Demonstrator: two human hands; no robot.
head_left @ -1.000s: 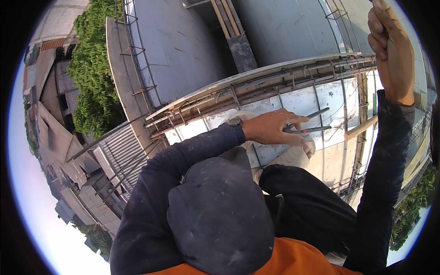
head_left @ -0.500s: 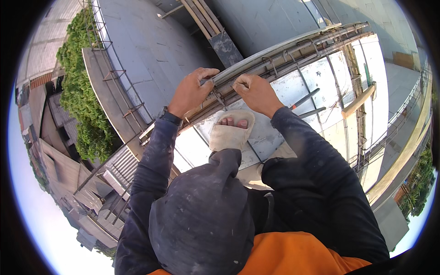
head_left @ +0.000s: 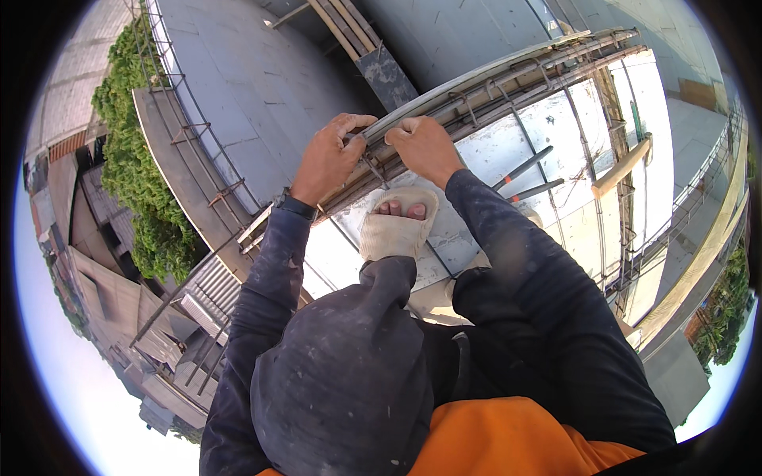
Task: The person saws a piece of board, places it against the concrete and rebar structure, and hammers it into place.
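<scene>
Left hand (head_left: 327, 159), right hand (head_left: 425, 147) gripping rebar cage (head_left: 508, 79) at slab edge

I cannot see what my left hand (head_left: 327, 159) pinches; its fingers cover it. My right hand (head_left: 425, 147) curls over the rebar bundle (head_left: 508, 79), so its fingertips are hidden. My knee hides most of my foot (head_left: 397, 226); only the toes show. The bundle runs off into the dark rim. The two rods (head_left: 528, 178) are half hidden by my sleeve.
</scene>
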